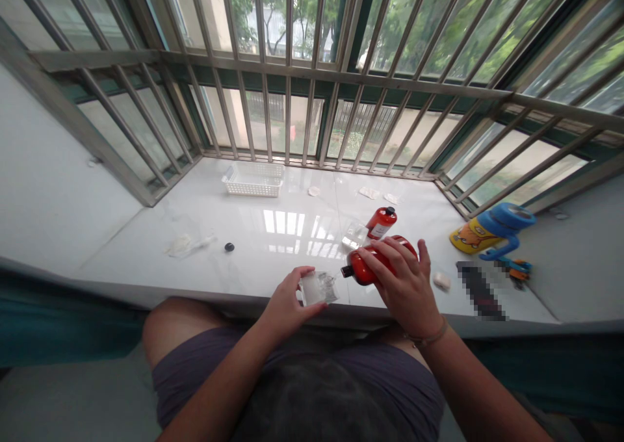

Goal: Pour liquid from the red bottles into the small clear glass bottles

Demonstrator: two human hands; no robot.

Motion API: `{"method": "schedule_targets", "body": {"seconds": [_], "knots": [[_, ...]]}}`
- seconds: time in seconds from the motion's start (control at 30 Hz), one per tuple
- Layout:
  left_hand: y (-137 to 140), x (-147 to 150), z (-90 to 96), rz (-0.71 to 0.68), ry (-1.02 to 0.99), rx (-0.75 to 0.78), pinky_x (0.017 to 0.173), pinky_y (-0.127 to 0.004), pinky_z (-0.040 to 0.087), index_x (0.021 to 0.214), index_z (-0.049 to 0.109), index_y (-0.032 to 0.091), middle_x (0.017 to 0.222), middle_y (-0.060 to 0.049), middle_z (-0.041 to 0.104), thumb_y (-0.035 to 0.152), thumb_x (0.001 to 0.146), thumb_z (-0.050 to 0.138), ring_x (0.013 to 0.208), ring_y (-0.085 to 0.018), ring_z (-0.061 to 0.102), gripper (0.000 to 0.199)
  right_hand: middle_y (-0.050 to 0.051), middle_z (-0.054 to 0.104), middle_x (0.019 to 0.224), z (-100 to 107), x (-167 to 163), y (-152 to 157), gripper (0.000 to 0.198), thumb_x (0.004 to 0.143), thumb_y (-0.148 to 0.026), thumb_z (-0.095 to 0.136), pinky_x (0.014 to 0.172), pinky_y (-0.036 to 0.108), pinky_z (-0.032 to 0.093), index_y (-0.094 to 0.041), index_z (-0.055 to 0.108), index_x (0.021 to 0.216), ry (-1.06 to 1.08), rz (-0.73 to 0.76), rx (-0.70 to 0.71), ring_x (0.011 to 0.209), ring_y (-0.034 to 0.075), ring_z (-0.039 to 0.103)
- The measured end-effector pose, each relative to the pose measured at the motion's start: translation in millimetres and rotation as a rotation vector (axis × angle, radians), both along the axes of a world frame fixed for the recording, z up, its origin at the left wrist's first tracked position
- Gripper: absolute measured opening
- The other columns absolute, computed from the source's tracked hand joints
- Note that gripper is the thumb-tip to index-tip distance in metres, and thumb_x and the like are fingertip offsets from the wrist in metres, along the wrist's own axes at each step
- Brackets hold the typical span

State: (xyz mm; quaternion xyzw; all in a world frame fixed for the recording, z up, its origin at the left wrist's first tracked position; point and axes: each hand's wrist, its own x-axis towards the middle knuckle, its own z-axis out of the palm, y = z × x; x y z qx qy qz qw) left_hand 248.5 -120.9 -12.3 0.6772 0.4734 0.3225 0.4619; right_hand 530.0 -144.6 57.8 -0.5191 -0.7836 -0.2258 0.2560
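Observation:
My left hand is closed round a small clear box, thumb below and fingers above, near the sill's front edge. In my right hand lies a red bottle, tipped sideways so that its black nozzle points at the box. A thin clear strand seems to run from the nozzle to the box's rim. Just behind that bottle stands a second red bottle with a black top and a pale label. Beside it sits another clear box.
A white basket stands at the back left. A black cap and a crumpled clear wrapper lie on the left. On the right are a blue-and-yellow flask, a pale block and a blurred-out dark object. Metal bars close off the window.

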Motion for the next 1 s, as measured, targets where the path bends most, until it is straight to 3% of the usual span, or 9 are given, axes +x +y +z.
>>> {"method": "schedule_targets", "body": {"seconds": [1.0], "knots": [[0.2, 0.3, 1.3, -0.003, -0.012, -0.021, 0.107, -0.047, 0.056, 0.138, 0.057, 0.029, 0.144, -0.008, 0.068, 0.037, 0.077, 0.092, 0.133, -0.031, 0.065, 0.071, 0.005, 0.070, 0.145, 3.3, -1.2, 1.8, 0.048, 0.102, -0.012, 0.065, 0.135, 0.067, 0.012, -0.035, 0.065, 0.145, -0.025, 0.013, 0.006, 0.144, 0.028, 0.057]]}}
